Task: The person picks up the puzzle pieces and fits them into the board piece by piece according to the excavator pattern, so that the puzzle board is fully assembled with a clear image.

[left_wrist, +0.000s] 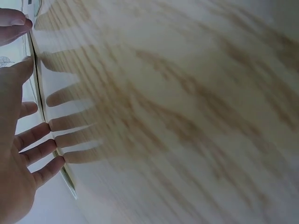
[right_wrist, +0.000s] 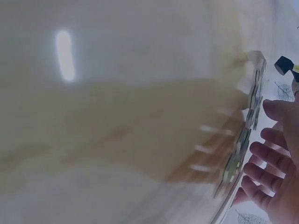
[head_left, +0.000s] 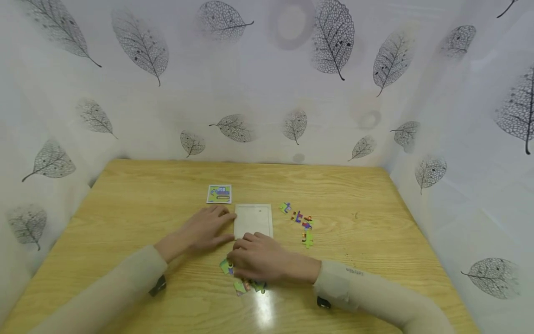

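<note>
A white square puzzle tray (head_left: 253,221) lies flat on the wooden table, with a shallow frame and a small dark mark inside. At its left edge is my left hand (head_left: 204,229), fingers spread and fingertips at or very near the rim; the left wrist view shows these fingers (left_wrist: 39,151) extended and holding nothing. My right hand (head_left: 263,259) hovers palm down at the tray's near edge, over a group of colourful jigsaw pieces (head_left: 240,287) that it partly hides. In the right wrist view its fingers (right_wrist: 264,177) are loosely bent beside the pieces, nothing visible between them.
More jigsaw pieces, one green (head_left: 308,239) and one green and purple (head_left: 285,207), lie scattered right of the tray. A picture card (head_left: 219,194) with a purple vehicle lies behind and left of it. Leaf-patterned curtains (head_left: 258,93) enclose the table (head_left: 359,199) behind and at both sides.
</note>
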Tool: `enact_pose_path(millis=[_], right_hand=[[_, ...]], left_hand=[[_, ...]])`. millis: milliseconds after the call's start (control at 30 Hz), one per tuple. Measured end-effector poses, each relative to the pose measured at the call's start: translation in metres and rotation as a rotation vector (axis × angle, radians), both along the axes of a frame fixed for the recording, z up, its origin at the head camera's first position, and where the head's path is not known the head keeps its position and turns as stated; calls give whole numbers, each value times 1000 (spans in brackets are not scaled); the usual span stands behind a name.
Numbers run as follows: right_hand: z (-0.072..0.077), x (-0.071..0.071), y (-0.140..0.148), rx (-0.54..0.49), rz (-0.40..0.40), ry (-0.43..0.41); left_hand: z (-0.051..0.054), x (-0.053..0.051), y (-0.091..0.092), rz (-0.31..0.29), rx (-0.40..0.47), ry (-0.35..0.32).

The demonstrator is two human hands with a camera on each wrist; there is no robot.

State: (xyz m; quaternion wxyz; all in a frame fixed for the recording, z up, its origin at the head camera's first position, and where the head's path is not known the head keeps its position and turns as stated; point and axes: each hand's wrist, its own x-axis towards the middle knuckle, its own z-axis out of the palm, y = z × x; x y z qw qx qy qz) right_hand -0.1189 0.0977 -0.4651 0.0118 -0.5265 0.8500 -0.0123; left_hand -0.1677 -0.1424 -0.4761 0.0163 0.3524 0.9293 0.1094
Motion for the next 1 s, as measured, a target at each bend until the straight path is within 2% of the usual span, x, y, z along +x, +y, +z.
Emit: enact_pose_path(millis=[333, 433, 567, 667, 800, 900, 1000], right_hand=[[0, -4, -15, 70, -9, 3], [1, -4, -17, 80, -23, 2], [4, -3, -16, 76, -68, -45], [5, -3, -13, 44, -111, -120], [6, 0, -7, -65, -161, -260], [8, 2, -3, -185, -213, -412], [11, 3, 1, -314, -279, -602]], left_hand=[[1, -2, 2, 0, -22, 2], [0, -1, 2, -5, -23, 21], [-1, -2, 2, -8, -26, 26], [-1, -2, 2, -9, -26, 25], [-2, -1, 1, -13, -26, 45], [-2, 0, 1, -15, -23, 57], [-2, 1, 2, -17, -19, 64]])
